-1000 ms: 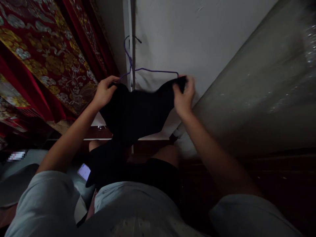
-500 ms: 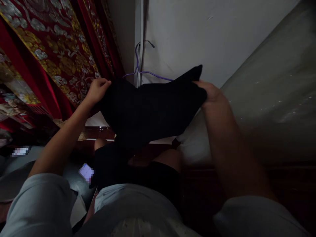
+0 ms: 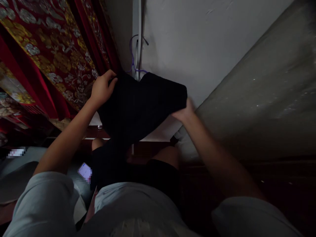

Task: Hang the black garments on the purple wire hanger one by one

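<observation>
A black garment (image 3: 143,102), probably a shirt, is spread out before me, its top on a thin purple hanger (image 3: 133,67). The hanger's hook shows against a narrow upright strip on the wall. My left hand (image 3: 103,87) grips the garment's upper left part, thumb and fingers bent over the cloth. At the opposite end my right hand (image 3: 184,110), slightly blurred, grasps the sleeve-like part from below, with some fingers hidden behind the fabric. The cloth's lower end hangs down toward my knees.
Red curtain-like cloth (image 3: 56,42) with gold and silver patterns hangs at the left. A pale wall (image 3: 187,39) stands ahead, and a large plastic-wrapped object (image 3: 251,108) leans at the right. A lit phone (image 3: 84,171) lies on a dark surface beside my left leg.
My right hand has moved left and down, bringing the garment's right end lower and covering more of the hanger. My left hand has shifted slightly right and up, its fingers higher on the cloth.
</observation>
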`<state>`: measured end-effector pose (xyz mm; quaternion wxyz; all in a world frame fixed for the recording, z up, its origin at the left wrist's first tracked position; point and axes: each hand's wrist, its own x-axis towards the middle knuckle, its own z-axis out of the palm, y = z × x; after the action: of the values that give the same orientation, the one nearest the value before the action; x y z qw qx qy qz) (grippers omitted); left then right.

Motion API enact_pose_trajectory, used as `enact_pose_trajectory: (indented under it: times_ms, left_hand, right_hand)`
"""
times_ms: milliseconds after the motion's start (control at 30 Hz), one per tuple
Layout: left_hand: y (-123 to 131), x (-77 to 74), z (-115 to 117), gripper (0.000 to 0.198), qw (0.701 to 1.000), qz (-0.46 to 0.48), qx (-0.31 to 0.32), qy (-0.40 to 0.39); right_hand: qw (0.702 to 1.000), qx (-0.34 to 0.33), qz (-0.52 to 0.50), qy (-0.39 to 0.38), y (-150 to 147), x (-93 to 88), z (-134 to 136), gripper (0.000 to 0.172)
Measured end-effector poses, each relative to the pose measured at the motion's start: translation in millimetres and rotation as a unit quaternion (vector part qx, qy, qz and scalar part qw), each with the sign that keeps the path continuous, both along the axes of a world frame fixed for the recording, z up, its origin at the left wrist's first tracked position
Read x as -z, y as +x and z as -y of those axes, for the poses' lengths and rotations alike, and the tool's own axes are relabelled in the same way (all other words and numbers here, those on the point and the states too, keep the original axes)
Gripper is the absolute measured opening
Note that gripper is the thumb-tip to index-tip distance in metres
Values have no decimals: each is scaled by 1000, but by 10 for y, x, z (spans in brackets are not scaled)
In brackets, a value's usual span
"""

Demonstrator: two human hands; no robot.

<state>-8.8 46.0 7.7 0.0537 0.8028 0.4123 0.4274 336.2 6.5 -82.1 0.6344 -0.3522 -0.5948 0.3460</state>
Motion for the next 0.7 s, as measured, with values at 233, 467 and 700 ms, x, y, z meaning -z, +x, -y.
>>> enact_pose_trajectory:
  times_ms: [233,467,700]
  left_hand:
    - [75,9,-10,26,1000,20,-6,13]
    - [-89,25,9,21,999,36,3,12]
    - [118,79,258,27,988,1,154,-28]
  right_hand:
    - [992,-113,-53,-7,155,-872,331,97]
    - [944,-301,107,-87,-283,-1085,714,94]
    - [932,-59,356,43,-593,-236,294,55]
